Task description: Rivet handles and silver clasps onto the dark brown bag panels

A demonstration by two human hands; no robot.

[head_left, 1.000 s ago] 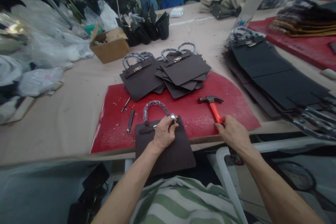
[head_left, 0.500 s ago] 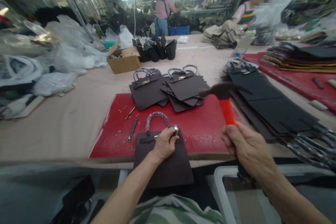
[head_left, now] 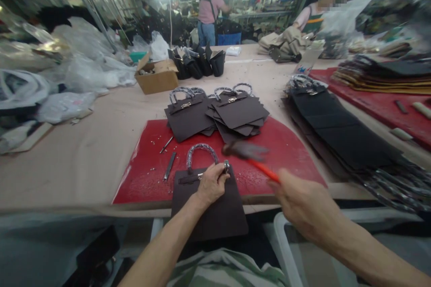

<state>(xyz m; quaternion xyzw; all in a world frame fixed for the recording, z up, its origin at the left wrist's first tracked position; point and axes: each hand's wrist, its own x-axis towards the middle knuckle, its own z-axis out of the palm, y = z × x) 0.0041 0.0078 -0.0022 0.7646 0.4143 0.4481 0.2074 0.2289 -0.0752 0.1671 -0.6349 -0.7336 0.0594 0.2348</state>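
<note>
Head view: left hand (head_left: 211,184) pinches small metal piece (head_left: 226,165) at bag panel (head_left: 222,215), overhanging red mat's (head_left: 141,161) front edge — right hand (head_left: 305,202) grips hammer (head_left: 242,150), blurred, near it. Handle (head_left: 202,146) on panel — whether fixing's finished, can't tell.

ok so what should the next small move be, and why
Probably a light tap of the hammer on the shiny metal piece: the left hand holds that piece at the dark bag panel, and the right hand grips the hammer, its blurred head close by.
</note>
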